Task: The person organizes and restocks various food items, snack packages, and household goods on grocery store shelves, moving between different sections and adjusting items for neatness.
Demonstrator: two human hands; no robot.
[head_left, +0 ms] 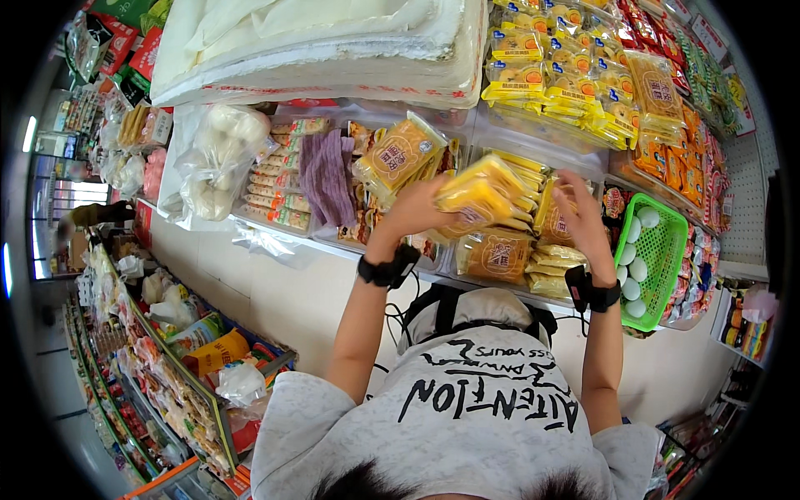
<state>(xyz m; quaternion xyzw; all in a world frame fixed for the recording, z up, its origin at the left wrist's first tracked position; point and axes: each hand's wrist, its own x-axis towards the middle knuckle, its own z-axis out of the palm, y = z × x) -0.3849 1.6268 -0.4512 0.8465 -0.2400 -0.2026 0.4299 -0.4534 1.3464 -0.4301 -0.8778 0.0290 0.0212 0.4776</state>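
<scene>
My left hand [415,210] grips a yellow packaged cake [482,193], slightly blurred, above a bin of similar packets. Bent and spread, the fingers of my right hand [581,215] are beside another packaged cake [552,218] in that bin; whether they touch it is hard to tell. Nearest to me in the bin lie a flat packaged cake [493,255] and small yellow packets [550,271]. Beyond my left hand, a packaged cake [402,154] rests on a pile of snacks, next to a purple cloth [327,177].
A green basket [671,279] holding several pale eggs stands to the right. Yellow snack packs [554,71] fill the far bin. A large white foam box [325,58] stands at the back, with a bag of white buns [223,158] before it. Shelves [167,358] line the left.
</scene>
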